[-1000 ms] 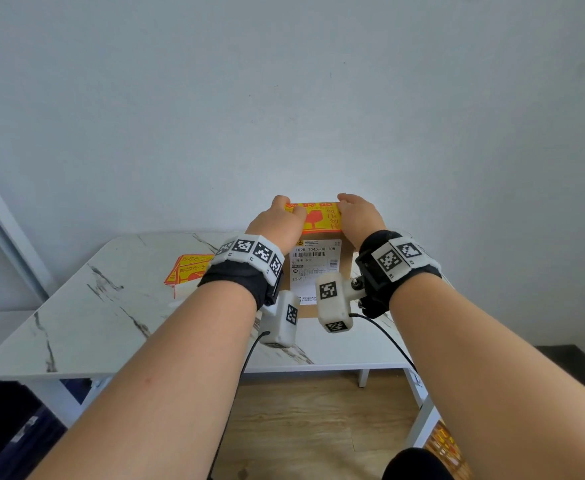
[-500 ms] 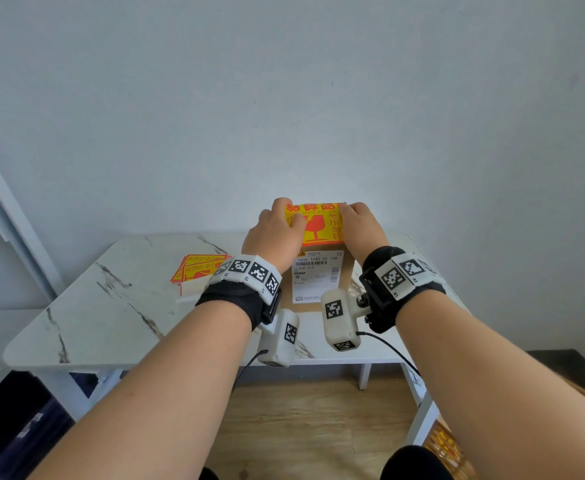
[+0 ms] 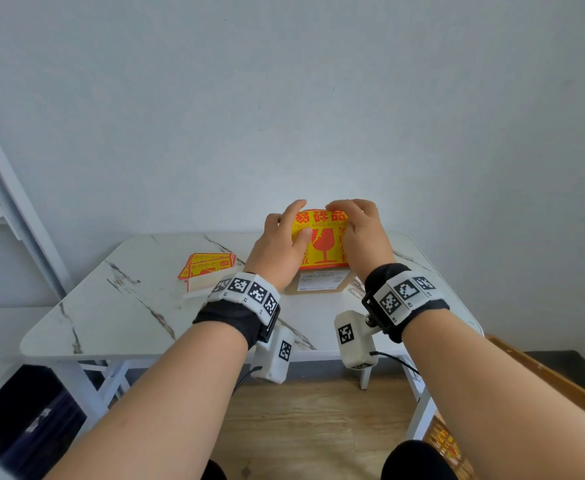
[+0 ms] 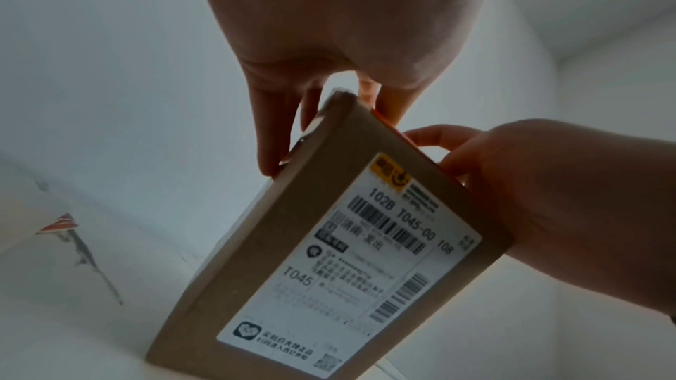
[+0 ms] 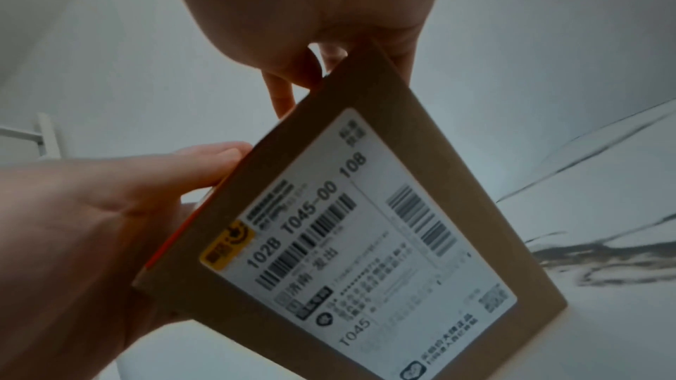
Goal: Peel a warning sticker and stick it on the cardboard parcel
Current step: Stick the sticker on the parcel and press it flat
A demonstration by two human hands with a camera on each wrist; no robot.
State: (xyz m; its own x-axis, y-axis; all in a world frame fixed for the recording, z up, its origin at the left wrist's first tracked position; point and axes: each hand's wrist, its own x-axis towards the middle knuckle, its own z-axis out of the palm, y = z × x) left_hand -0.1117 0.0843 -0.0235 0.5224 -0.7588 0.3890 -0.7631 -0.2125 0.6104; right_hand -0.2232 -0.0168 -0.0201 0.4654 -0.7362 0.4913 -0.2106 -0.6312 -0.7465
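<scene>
Evidently the sticking is underway: the cardboard parcel (image 3: pixel 322 280) stands on its lower edge near the middle of the head view, on the white marble-patterned desk (image 3: pixel 128 306), with its white shipping label (image 4: pixel 351 256) facing the person. The yellow-and-red fragile warning sticker (image 3: pixel 322 237) lies over the parcel's upper part, its broken-glass symbol and red lettering showing between the two hands.

The left hand (image 3: pixel 279 244) grips the parcel's left side, thumb lying across the sticker's face and fingers reaching round behind; the left wrist view shows those fingers (image 4: pixel 270 132) against the box's far corner. The right hand (image 3: pixel 360 233) mirrors it, curled over the upper right of the sticker; in the right wrist view its fingers (image 5: pixel 281 91) wrap past the top corner of the box. Both hands are therefore closed round the parcel, not spread wide. Holding it from both sides probably keeps the upright box from tipping while the thumbs press the sticker flat. An orange-red strip along the box edge in both wrist views suggests the sticker folds over that edge, though how far it reaches is hidden.

Left of the hands in the head view, a small stack of spare warning stickers (image 3: pixel 206 268) rests on the desk, well apart from the parcel.

What seems left is smoothing the sticker's edges down; whether its whole face is already bonded cannot be told.
</scene>
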